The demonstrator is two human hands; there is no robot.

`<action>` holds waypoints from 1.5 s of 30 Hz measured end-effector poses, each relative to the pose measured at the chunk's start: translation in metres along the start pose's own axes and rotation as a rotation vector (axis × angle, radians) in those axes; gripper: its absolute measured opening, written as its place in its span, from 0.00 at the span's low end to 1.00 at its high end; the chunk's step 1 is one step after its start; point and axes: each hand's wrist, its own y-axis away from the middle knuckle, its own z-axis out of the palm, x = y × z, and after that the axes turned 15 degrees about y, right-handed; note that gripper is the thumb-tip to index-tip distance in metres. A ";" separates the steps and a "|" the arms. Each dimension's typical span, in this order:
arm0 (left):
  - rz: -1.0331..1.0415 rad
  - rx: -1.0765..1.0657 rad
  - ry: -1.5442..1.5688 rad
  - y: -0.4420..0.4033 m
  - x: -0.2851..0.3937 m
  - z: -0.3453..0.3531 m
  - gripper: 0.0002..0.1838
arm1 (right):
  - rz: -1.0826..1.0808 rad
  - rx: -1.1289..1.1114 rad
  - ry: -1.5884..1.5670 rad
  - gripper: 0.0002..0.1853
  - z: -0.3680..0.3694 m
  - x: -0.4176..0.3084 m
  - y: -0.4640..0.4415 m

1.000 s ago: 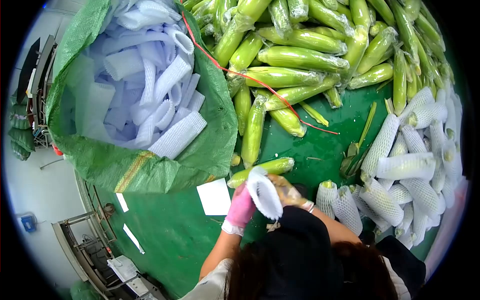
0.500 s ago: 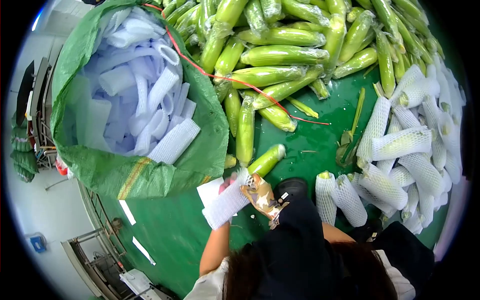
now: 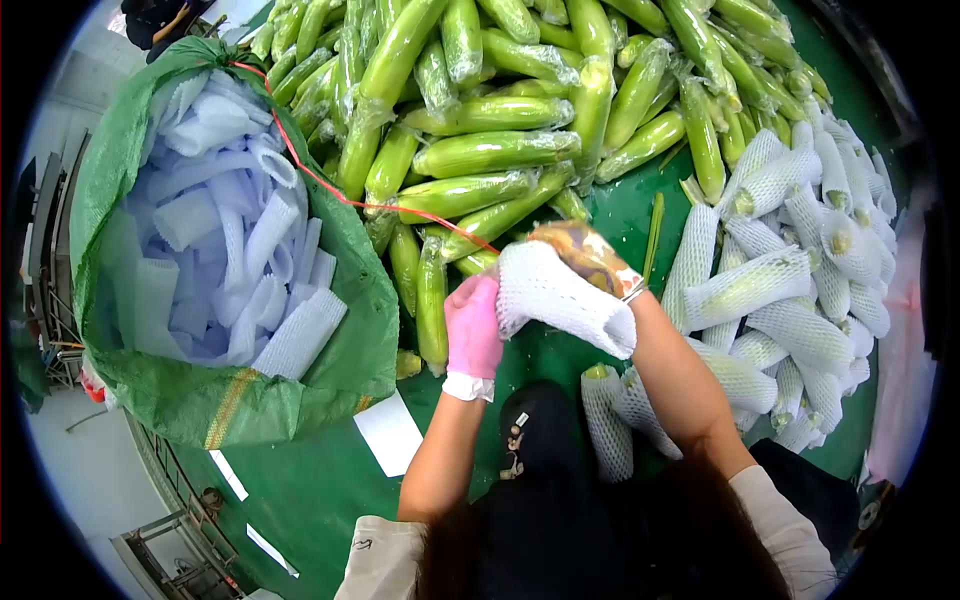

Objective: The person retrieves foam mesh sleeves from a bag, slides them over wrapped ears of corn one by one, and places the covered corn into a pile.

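A white foam net sleeve [image 3: 565, 300] is held up between my two hands, its open end toward the lower right. My left hand [image 3: 474, 325], in a pink glove, pinches the sleeve's left end. Behind the sleeve's upper side is my right hand [image 3: 585, 258], in a brown patterned glove, closed round it; its fingertips are partly hidden. Whether corn is inside the sleeve cannot be made out. Plastic-wrapped corn ears [image 3: 495, 155] lie heaped just beyond my hands. Sleeved corn ears [image 3: 750, 290] are piled to the right.
A green woven sack [image 3: 350, 350] full of loose foam sleeves stands at the left, with a red string [image 3: 330, 188] across its edge. White paper [image 3: 388, 434] lies on the green floor [image 3: 340, 500]. Part of another person [image 3: 155, 22] shows at the top left.
Both hands have moved up and forward with the foam sleeve, which now points to the lower right. The corn ear that lay by my hands is no longer visible there. The view has shifted.
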 end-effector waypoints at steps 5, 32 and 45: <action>0.139 0.138 -0.148 0.011 0.011 -0.022 0.10 | 0.611 -0.044 -0.477 0.12 0.039 -0.024 0.018; 0.268 0.213 -0.692 -0.029 -0.073 -0.096 0.11 | 0.165 -0.379 0.799 0.31 0.069 -0.011 0.084; 0.464 -0.359 -1.089 0.043 0.045 -0.010 0.10 | 0.650 -0.898 0.939 0.33 -0.293 -0.077 0.102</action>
